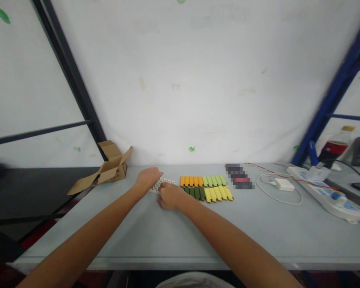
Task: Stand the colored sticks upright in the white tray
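Note:
A small white piece with a grid of pale bumps or slots [165, 182] lies on the table between my hands; its exact kind is unclear. My left hand [148, 178] is closed on its left edge. Over its near right side, my right hand [171, 196] is curled shut with the fingertips bent inward, and whatever is in them is hidden. Just right of that hand lie rows of flat lighter-shaped pieces with dark ends: orange [192, 181], light green [214, 181], dark green [196, 193] and yellow [219, 194].
An open cardboard box [117, 170] stands at the back left. To the right are a blurred-out dark item [239, 176], a white adapter [283, 184] with a looped cable, and a power strip [327, 196]. Beyond the blue post [333, 88] stands a cola bottle [337, 146].

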{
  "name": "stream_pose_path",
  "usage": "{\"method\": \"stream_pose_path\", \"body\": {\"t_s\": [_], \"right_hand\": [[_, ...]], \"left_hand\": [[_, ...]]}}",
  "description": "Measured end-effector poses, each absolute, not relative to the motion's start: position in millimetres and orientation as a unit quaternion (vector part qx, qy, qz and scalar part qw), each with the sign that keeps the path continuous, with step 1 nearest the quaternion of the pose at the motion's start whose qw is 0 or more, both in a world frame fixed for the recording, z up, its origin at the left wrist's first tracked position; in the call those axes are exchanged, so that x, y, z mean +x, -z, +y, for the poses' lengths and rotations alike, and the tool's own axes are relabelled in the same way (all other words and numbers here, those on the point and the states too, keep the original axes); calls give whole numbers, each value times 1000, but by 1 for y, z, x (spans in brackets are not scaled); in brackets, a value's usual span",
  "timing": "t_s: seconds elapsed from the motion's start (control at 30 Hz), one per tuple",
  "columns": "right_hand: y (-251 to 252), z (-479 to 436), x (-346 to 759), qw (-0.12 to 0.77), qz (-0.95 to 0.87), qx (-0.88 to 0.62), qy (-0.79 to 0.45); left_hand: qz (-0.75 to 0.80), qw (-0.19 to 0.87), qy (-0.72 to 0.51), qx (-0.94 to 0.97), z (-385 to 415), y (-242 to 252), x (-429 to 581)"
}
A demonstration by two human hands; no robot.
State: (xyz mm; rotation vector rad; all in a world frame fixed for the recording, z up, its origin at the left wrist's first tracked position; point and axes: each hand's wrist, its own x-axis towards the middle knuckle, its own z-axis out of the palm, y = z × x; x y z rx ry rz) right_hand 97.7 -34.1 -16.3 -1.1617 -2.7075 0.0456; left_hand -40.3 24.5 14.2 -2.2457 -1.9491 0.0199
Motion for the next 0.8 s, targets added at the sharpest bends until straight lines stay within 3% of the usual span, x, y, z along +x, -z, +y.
{"method": "stream_pose_path", "body": {"t_s": [0.37,0.67,0.8], "right_hand": [[25,-38,88,144,-888,-435,41],[17,-32,92,94,-899,-429,2],[10,-47,118,106,-920,-376,-16]], "left_hand": [[-659,110,-20,-743,16,-15,-42],[-611,250,42,-750,10,-106,-46],[-601,258,40,-755,-23,-95,-40]]}}
